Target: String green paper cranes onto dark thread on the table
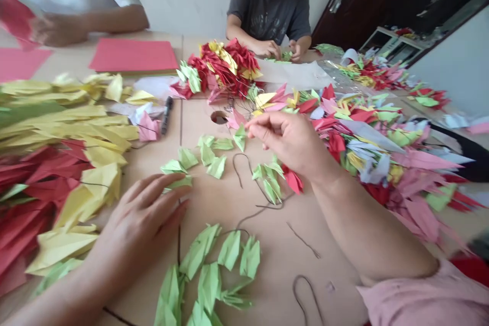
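My left hand [143, 214] rests open on the tan tabletop [275, 265], its fingertips beside a small group of light green paper cranes [183, 168]. My right hand [286, 140] hangs above the table with its fingertips bunched, just right of a light green crane [240, 137]. Whether those fingers pinch anything thin cannot be seen. Below it lies a bent dark wire [244, 173] among more green cranes [269, 178]. A larger cluster of light green cranes [208, 275] lies near the table's front edge, next to a loop of dark wire [305, 298].
Heaps of red, yellow and pink paper cranes [64, 163] cover the left side, with more [382, 153] on the right. A marker [166, 114] and red paper sheets [133, 56] lie on the table. Co-workers' hands [267, 50] work at the far side.
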The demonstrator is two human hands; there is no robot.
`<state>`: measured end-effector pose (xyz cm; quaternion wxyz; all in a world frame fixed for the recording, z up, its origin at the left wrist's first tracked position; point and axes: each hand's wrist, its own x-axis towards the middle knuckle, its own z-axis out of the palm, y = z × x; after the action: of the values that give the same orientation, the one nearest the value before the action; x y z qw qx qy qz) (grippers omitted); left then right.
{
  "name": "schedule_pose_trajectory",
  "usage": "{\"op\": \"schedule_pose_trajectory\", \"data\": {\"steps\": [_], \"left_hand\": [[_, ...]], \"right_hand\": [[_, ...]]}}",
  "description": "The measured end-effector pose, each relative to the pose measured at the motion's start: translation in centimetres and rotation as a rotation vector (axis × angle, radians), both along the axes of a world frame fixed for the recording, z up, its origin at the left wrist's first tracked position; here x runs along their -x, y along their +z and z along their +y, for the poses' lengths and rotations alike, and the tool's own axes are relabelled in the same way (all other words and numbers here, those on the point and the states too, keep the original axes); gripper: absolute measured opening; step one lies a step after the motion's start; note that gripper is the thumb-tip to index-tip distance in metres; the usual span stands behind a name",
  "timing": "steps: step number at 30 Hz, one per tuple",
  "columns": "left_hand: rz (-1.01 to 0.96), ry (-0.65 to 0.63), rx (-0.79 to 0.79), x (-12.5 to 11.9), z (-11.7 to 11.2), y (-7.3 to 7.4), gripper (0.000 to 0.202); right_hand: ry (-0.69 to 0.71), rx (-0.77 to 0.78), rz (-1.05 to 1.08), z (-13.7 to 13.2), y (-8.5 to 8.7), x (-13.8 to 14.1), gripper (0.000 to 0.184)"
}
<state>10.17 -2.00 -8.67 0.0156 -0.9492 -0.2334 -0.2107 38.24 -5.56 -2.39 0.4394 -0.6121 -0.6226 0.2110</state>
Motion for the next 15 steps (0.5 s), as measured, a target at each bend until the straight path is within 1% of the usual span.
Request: {"op": "schedule_pose_trajectory", "data": {"steps": [2, 3, 5, 6, 8, 10, 12, 15], "left_hand": [[0.0, -0.004, -0.015, 0.0, 0.1, -0.1, 0.021], [-0.012, -0.008, -0.015, 0.0, 0.2, -0.2, 0.021], [-0.042, -0.013, -0.011, -0.1, 0.3, -0.6, 0.02], [-0.058, -0.017, -0.012, -0.1, 0.4, -0.8, 0.02], [-0.087, -0.035, -0.026, -0.2, 0.5, -1.0, 0.019], [-0.105, -0.059, -0.045, -0.3, 0.4, -1.0, 0.017], [-0.106, -0.083, -0.065, -0.4, 0.4, -0.8, 0.016], [-0.094, -0.095, -0.094, -0.6, 0.3, -0.5, 0.016]], "right_hand": [[0.056, -0.025, -0.006, -1.8, 1.8, -1.0, 0.013], [0.092, 0.023, -0.028, -3.0, 2.5, -1.5, 0.012], [0.167, 0.212, -0.105, -5.5, 3.2, -2.0, 0.007], [0.197, 0.329, -0.16, -6.9, 3.2, -2.2, 0.006], [0.218, 0.55, -0.288, -9.6, 2.4, -2.2, 0.006], [0.199, 0.701, -0.387, -11.9, 1.1, -1.9, 0.007], [0.167, 0.749, -0.42, -13.6, -0.4, -1.4, 0.01], [0.108, 0.724, -0.459, -14.9, -2.0, -0.6, 0.013]]}}
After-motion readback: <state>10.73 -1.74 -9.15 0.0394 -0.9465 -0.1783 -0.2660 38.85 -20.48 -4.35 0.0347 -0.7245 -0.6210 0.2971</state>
